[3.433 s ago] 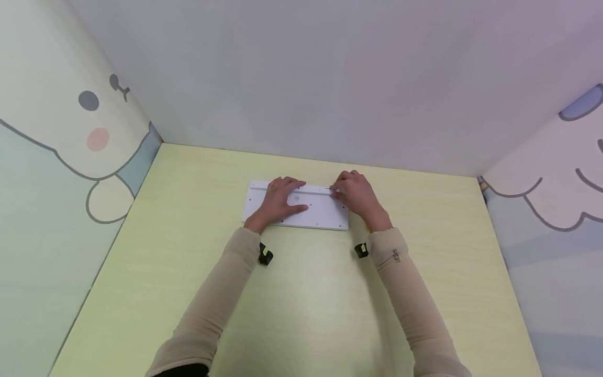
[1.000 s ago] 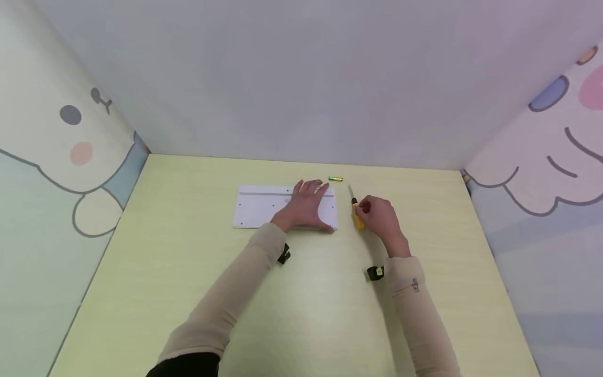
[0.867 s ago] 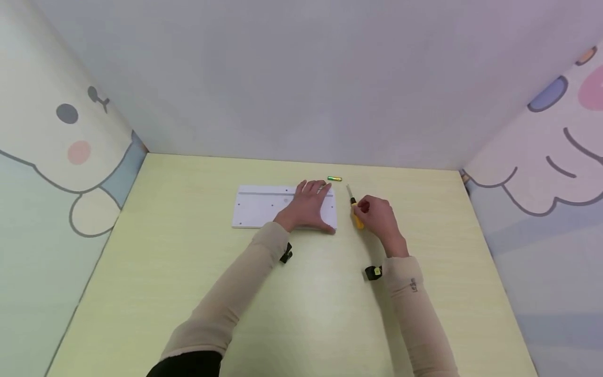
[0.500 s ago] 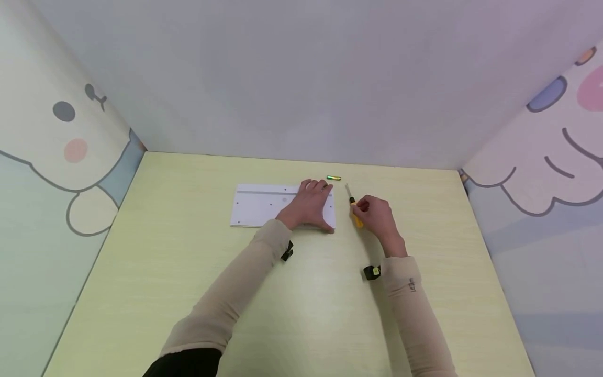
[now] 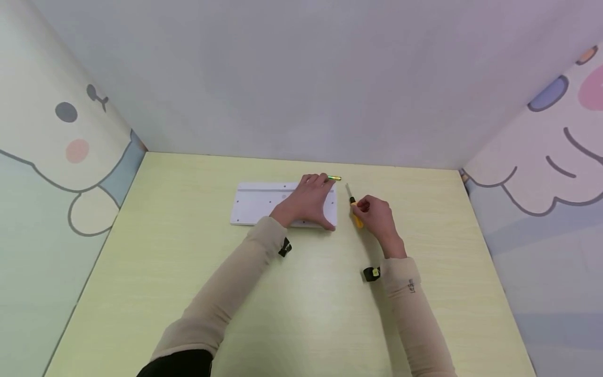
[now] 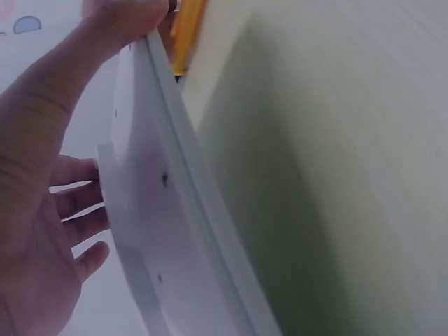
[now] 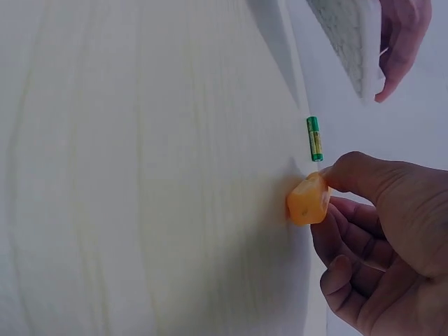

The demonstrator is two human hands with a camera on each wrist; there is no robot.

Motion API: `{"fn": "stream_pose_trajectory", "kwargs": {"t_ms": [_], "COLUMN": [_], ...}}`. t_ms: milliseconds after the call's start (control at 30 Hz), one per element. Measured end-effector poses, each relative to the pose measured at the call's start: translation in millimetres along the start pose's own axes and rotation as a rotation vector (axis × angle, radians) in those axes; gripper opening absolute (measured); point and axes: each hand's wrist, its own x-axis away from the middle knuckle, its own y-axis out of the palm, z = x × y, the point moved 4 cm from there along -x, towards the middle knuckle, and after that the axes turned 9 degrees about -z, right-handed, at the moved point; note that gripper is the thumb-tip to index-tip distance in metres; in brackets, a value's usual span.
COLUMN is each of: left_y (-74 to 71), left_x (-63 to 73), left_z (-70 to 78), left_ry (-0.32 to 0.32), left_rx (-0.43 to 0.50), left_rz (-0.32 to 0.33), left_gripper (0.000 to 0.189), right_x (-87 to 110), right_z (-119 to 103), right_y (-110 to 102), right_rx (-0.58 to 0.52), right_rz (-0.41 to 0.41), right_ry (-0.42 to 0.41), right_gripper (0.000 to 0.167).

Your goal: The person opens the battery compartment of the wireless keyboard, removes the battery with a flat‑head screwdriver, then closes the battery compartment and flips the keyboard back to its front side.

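A white keyboard [image 5: 256,205] is turned underside up, with small screw holes and a raised strip along its far side. My left hand [image 5: 308,200] spans its right end, thumb on the near edge and fingers at the far edge. In the right wrist view the keyboard's keys [image 7: 341,31] face down, and this end is raised off the table. My right hand [image 5: 378,215] pinches the yellow handle of a screwdriver [image 5: 358,221] beside the keyboard, its thin shaft pointing away. A green battery [image 7: 315,138] lies on the table beyond the screwdriver's tip.
The pale wooden table [image 5: 311,314] reaches back to a plain wall [image 5: 301,78]. Cartoon-printed side walls flank it. Each wrist carries a small black camera mount, such as the right one [image 5: 371,274].
My right hand has gone from the keyboard's far edge to the screwdriver. My left hand has shifted to the keyboard's right end, which has just risen a little. The battery has come into view.
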Motion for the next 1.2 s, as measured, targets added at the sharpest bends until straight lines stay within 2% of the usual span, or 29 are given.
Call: {"fn": "stream_pose_trajectory", "kwargs": {"t_ms": [133,400,733,867,1067,1200], "left_y": [-17.9,-54.1,-86.3,-101.6,-124.8,-134.7], "left_x": [7.8,25.4,44.9,56.0,73.6,83.2], "left_z": [1.0,2.9,8.1,12.2,14.8,11.2], "left_ry": [0.019,0.047,0.074,0.104,0.162,0.198], "left_rx": [0.002,0.041,0.091,0.114,0.179,0.269], "left_rz": [0.024,0.140,0.221,0.267,0.372,0.415], "left_gripper": [0.128,0.124,0.121,0.120,0.115,0.114], "right_x": [0.6,0.4,3.2,4.6,5.3,5.1], "right_z": [-0.8,2.8,3.9,4.1,5.0,5.0], "right_y": [-0.9,-2.5,-3.9,-3.6,-3.6,-4.1], "right_rx": [-0.006,-0.001,-0.021,-0.018,-0.024,-0.025], "right_rz": [-0.005,0.011,0.014,0.024,0.034,0.033], "right_ry": [0.006,-0.001,-0.006,-0.021,-0.016,-0.016], "right_gripper": [0.026,0.028,0.027,0.026,0.026,0.025]}}
